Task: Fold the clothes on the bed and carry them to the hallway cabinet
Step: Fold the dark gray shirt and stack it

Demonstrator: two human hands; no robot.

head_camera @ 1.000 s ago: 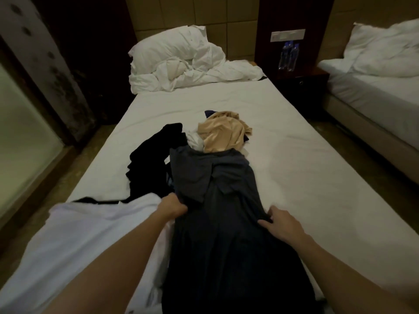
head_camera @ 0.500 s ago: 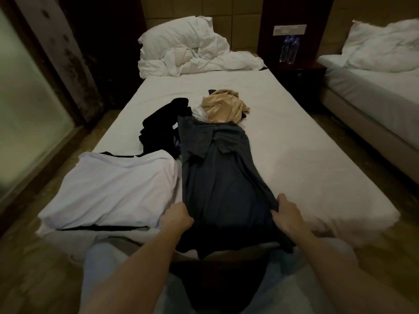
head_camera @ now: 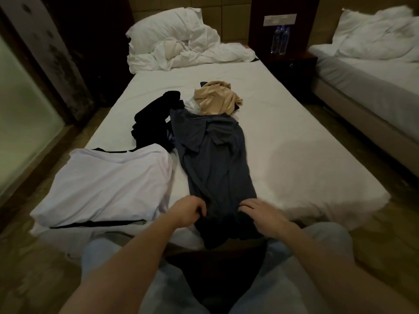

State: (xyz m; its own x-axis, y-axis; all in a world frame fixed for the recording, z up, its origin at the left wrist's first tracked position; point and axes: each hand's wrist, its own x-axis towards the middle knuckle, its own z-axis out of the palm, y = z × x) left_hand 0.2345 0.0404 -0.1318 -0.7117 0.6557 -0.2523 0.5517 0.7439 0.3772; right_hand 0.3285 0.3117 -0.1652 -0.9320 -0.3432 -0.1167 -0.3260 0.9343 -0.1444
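Observation:
A dark grey-blue garment [head_camera: 213, 159] lies lengthwise down the middle of the bed [head_camera: 294, 137], its near end hanging over the foot edge. My left hand [head_camera: 188, 211] grips its near left edge with curled fingers. My right hand [head_camera: 260, 214] holds the near right edge, fingers bent onto the cloth. A folded white garment [head_camera: 106, 184] with black trim lies to the left. A black garment [head_camera: 154, 123] and a crumpled tan garment [head_camera: 217, 98] lie further up the bed.
A white pillow and bunched duvet [head_camera: 179, 41] sit at the head of the bed. A dark nightstand [head_camera: 292, 64] with two water bottles [head_camera: 280, 40] stands to the right, then a second bed [head_camera: 371, 71]. A glass panel [head_camera: 20, 123] is at left.
Both hands slid back along the dark garment to its near end at the foot of the bed and drew closer together. The view pulled back from the bed.

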